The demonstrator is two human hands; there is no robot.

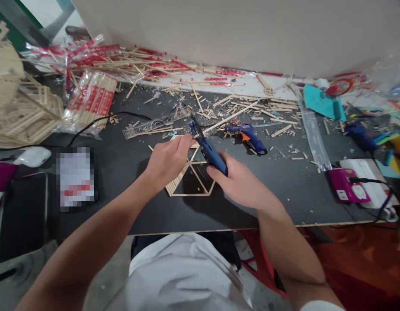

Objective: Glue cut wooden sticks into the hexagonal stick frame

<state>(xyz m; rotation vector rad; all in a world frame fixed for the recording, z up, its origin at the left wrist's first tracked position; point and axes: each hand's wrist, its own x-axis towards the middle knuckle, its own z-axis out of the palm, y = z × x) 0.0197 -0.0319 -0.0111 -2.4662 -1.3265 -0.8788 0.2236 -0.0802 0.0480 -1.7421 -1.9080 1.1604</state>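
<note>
My right hand (pixel 240 181) is wrapped round a blue-handled cutter (pixel 213 156), its dark head pointing away from me and to the left. The fingers of my left hand (pixel 169 157) are pinched beside the cutter's head, on a small pale wooden stick (pixel 196 136) that is mostly hidden. Below both hands, a hexagonal frame of wooden sticks (pixel 190 195) lies flat on the dark table, with spokes meeting in its middle. Closely laid sticks fill its left section. My left hand covers part of the frame.
A blue glue gun (pixel 247 134) lies beyond my right hand, among scattered stick offcuts. Behind my left hand is a clear ruler (pixel 154 123). Wrapped chopsticks (pixel 91 97) and a wooden stick model (pixel 21 103) stand left. A purple power adapter (pixel 349 185) sits right, with a cable.
</note>
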